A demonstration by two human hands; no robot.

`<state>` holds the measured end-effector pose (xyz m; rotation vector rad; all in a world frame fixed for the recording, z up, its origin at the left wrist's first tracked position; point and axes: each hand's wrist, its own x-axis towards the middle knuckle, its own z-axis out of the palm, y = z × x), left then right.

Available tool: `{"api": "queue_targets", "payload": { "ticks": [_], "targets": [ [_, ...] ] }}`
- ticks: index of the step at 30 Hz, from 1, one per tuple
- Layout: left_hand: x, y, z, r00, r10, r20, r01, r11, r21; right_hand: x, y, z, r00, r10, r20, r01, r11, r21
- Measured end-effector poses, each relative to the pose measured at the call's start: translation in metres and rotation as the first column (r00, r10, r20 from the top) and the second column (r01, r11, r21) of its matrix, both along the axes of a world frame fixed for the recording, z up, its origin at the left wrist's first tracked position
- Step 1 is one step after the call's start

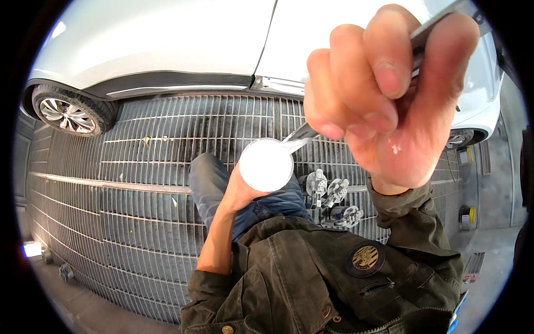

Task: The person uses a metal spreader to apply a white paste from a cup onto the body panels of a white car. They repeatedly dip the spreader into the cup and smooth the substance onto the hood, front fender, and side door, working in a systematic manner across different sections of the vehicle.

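Observation:
A cup [276, 188] with bright white contents [265, 163] sits in front of my lap, seen from above. The fingers of my left hand [239, 191] are wrapped round its side, partly hidden beneath it. Raised close to the camera, my right hand [384, 94] grips a flat metal mixing stick [303, 133] between thumb and fingers. The stick's lower end is smeared with white and reaches the cup's right rim. Its upper end sticks out past my thumb at the top right. A small white spot shows on my right palm.
A white car [167, 42] stands ahead, its wheel [69, 116] at the left. The floor is metal grating [150, 206]. Several grey tools [336, 192] stand on it right of my legs [214, 181]. Yellow-and-black round items [467, 216] lie by the right wall.

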<state>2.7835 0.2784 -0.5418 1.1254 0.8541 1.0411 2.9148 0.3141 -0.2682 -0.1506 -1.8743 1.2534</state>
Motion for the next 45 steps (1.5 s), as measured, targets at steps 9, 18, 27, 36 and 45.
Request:
{"api": "queue_targets", "payload": {
  "ticks": [9,18,27,36,45],
  "targets": [
    [-0.005,0.003,0.002,0.996,-0.002,-0.087,0.011,0.995,0.102,-0.006,0.006,-0.028,0.998,0.056,-0.038,-0.061,0.991,-0.118],
    [0.007,0.001,0.016,0.986,0.163,-0.018,-0.159,0.977,0.141,-0.002,0.005,-0.091,0.996,-0.082,-0.021,0.077,0.982,-0.173],
    [0.018,0.001,-0.004,0.944,0.318,-0.089,-0.307,0.945,0.114,0.003,0.008,-0.098,0.974,-0.216,-0.072,0.194,0.951,-0.242],
    [0.024,0.005,-0.004,0.927,0.361,-0.106,-0.337,0.921,0.194,0.004,0.002,-0.11,0.976,-0.185,-0.113,0.156,0.961,-0.227],
    [0.027,0.01,-0.019,0.93,0.361,-0.074,-0.338,0.916,0.217,0.015,0.0,-0.118,0.992,-0.111,-0.064,0.099,0.98,-0.174]
  ]
}}
